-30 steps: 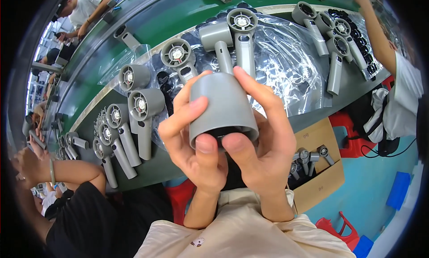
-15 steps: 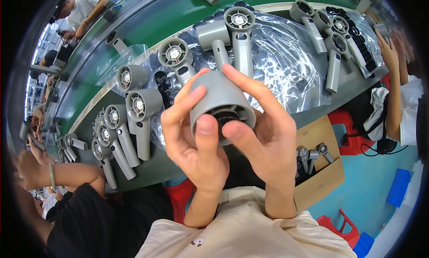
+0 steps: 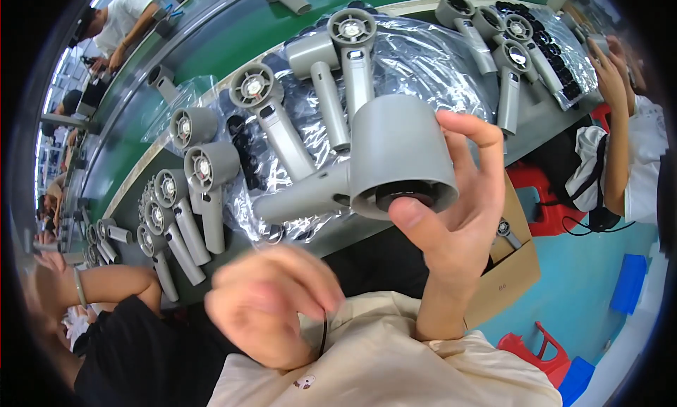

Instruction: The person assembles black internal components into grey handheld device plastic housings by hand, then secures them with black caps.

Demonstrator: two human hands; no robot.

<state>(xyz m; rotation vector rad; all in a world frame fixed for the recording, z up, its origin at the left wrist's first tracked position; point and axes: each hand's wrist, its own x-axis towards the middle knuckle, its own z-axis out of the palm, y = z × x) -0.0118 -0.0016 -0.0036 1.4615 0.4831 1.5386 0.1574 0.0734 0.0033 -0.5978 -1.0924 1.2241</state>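
Long green worktop (image 3: 211, 76), crinkled clear plastic sheet (image 3: 423, 54) over it, rows of grey hair-dryer housings (image 3: 204, 174) lying on top. Cardboard box (image 3: 504, 273) below worktop edge, right side.

Right hand (image 3: 451, 217) up near chest, grip clamped on one grey hair-dryer body (image 3: 395, 160): thumb at dark barrel opening, fingers wrapped behind barrel, handle sticking out left.

Left hand (image 3: 271, 305) lower, blurred, fingers curled together pinching a thin black ring (image 3: 324, 333).

Probably light, rigid moulded shell, smooth so somewhat slippery. Best hold: around barrel or by the handle, off the open end.
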